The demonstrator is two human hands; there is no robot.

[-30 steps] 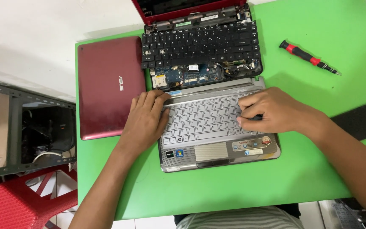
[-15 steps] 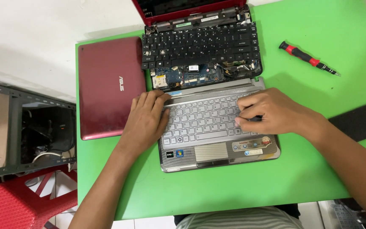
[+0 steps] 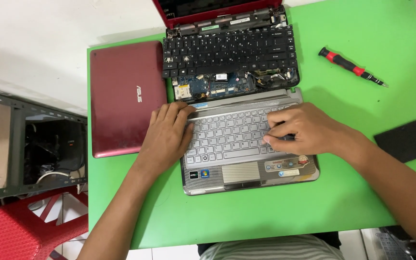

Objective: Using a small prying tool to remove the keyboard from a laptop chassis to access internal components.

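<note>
Two forearms come up from the bottom of the frame over the green table (image 3: 362, 192), where a silver laptop base (image 3: 249, 144) lies at centre, below an opened red laptop (image 3: 229, 53) with a loose black keyboard and beside a closed red laptop (image 3: 126, 96) at left. Left hand (image 3: 167, 137) lies palm down, fingers curled over the base's upper left corner; right hand (image 3: 304, 130) presses bent fingertips on its keys, gripping nothing. Upper right lies a red-handled screwdriver (image 3: 350, 66).

I see the silver laptop base (image 3: 246, 144) flat on the bench — pale keyboard up, touchpad nearest me.
</note>
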